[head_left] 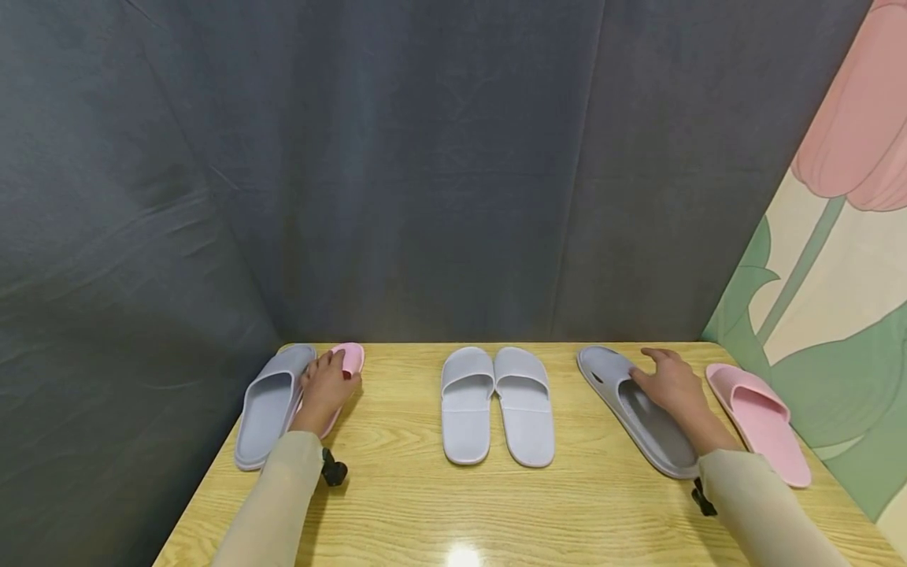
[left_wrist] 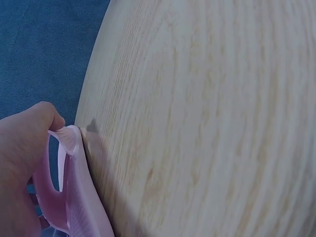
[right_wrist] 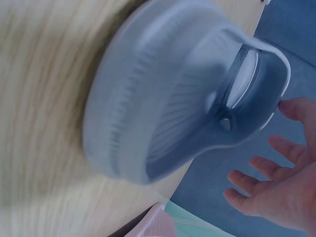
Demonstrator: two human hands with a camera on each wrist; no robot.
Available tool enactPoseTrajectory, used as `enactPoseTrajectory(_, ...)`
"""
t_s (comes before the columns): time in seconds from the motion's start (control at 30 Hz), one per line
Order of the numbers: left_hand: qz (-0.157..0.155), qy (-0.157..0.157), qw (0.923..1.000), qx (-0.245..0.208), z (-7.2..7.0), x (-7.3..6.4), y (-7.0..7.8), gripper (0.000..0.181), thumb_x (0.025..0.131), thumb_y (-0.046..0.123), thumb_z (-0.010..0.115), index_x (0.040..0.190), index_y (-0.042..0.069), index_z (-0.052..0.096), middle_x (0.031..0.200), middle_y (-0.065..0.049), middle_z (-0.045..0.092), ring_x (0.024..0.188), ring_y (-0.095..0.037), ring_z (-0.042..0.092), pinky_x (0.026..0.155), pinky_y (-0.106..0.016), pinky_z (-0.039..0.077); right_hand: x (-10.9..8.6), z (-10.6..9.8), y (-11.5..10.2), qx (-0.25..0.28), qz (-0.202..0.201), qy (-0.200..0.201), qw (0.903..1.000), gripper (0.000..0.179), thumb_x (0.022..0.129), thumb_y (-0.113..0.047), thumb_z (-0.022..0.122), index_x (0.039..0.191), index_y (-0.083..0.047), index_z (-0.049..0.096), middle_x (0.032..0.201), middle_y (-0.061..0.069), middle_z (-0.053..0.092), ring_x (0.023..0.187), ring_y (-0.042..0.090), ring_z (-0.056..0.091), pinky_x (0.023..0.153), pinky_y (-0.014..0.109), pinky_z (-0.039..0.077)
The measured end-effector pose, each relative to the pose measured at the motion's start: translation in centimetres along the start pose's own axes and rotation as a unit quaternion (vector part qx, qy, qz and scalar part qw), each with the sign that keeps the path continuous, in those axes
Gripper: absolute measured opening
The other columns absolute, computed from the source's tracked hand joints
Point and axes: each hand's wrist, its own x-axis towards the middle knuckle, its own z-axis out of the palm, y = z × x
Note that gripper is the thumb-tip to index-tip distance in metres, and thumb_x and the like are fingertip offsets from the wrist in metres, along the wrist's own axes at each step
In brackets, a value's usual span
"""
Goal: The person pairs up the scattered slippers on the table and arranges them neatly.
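On the left of the table, my left hand point(head_left: 328, 390) holds a pink slipper point(head_left: 350, 356) across its strap. The left wrist view has the thumb at the edge of the strap point(left_wrist: 50, 207) and the other fingers on its far side, partly hidden. Right beside it lies a light grey slipper point(head_left: 262, 425). My right hand point(head_left: 673, 390) reaches over a darker grey slipper point(head_left: 655, 437) at the right. Its thumb is at the rim of that slipper's strap point(right_wrist: 264, 94), while the other fingers point(right_wrist: 247, 182) spread apart beside it.
Two pale grey slippers point(head_left: 468, 437) stand side by side in the middle of the wooden table point(head_left: 397, 512). Another pink slipper point(head_left: 772, 441) lies at the far right, near the flowered wall point(head_left: 836, 346). A dark curtain point(head_left: 439, 173) hangs behind the table.
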Motion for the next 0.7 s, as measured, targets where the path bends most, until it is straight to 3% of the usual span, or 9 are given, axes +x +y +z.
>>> enactPoseTrajectory(0.47, -0.014, -0.02, 0.9997, 0.006, -0.3, -0.2, 0.5, 0.075, 0.096, 0.039, 0.058, 0.156, 0.002, 0.033, 0.158, -0.032, 0.025, 0.141, -0.053, 0.022, 0.11, -0.07, 0.016, -0.1, -0.5, 1.5, 0.002, 0.006, 0.01, 0.9999, 0.06, 0.097, -0.03, 0.058, 0.139, 0.011, 0.046, 0.139, 0.046, 0.037, 0.123, 0.065, 0.04, 0.1, 0.071, 0.035)
enactPoseTrajectory(0.7, -0.013, -0.015, 0.9998, 0.004, -0.1, -0.2, 0.4, 0.076, 0.094, 0.041, 0.058, 0.155, 0.003, 0.034, 0.157, -0.033, 0.027, 0.141, -0.053, 0.022, 0.109, -0.07, 0.016, -0.2, -1.0, 2.5, -0.013, 0.021, -0.008, 0.9997, 0.063, 0.098, -0.035, 0.054, 0.143, 0.009, 0.043, 0.141, 0.046, 0.034, 0.123, 0.067, 0.039, 0.098, 0.072, 0.036)
